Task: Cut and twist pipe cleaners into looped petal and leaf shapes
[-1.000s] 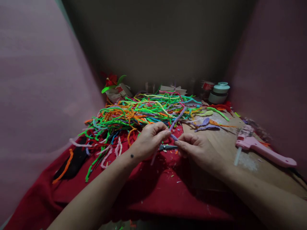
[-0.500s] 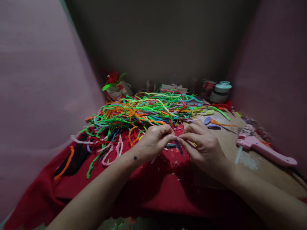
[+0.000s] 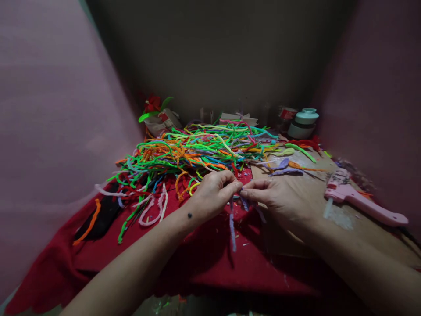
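My left hand [image 3: 212, 195] and my right hand [image 3: 279, 199] meet fingertip to fingertip over the red cloth [image 3: 204, 259]. Both pinch a lilac pipe cleaner [image 3: 232, 226] that is bent over at the fingers, with its ends hanging down toward me. Just behind the hands lies a big tangled pile of pipe cleaners [image 3: 194, 151] in green, orange, yellow, blue and pink. Scissors lay under the hands earlier; they are hidden now.
A pink glue gun [image 3: 360, 201] lies on the wooden board [image 3: 315, 184] at the right. A pale green lidded jar [image 3: 302, 123] stands at the back right, a red and green flower [image 3: 154, 107] at the back left. Pink walls close both sides.
The lilac pipe cleaner pointed up and away a second ago. It has been folded over between my fingertips and now hangs down toward me. My hands have drawn closer together.
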Demonstrator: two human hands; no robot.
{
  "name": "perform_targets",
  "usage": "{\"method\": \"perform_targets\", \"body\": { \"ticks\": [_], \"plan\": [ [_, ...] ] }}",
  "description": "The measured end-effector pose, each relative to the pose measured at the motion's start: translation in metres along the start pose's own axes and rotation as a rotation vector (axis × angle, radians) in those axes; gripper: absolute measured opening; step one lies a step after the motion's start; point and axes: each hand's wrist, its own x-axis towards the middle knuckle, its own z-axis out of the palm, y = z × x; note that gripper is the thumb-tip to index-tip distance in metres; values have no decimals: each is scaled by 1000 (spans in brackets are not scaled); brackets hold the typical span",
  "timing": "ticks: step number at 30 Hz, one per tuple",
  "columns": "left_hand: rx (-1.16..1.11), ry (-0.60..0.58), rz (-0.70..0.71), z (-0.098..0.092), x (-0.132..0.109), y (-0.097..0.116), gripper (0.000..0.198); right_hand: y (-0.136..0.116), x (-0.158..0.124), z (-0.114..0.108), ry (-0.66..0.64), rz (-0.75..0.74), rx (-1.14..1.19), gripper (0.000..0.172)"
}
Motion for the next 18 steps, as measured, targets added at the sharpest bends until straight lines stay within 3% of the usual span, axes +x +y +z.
{"method": "perform_targets", "body": {
  "ticks": [4,11,14,18],
  "plan": [
    [70,30,52,2,0,-2,22,5,0,3,1,12,63,17],
    [87,99,88,6,0,-4,17,11,-1,9,-151,183,274,18],
    [-76,103,22,7,1,-3,16,10,-2,9,-135,217,300,16],
    [-438,-51,-168,6,4,0,17,11,0,7,-103,155,268,17]
  ]
}}
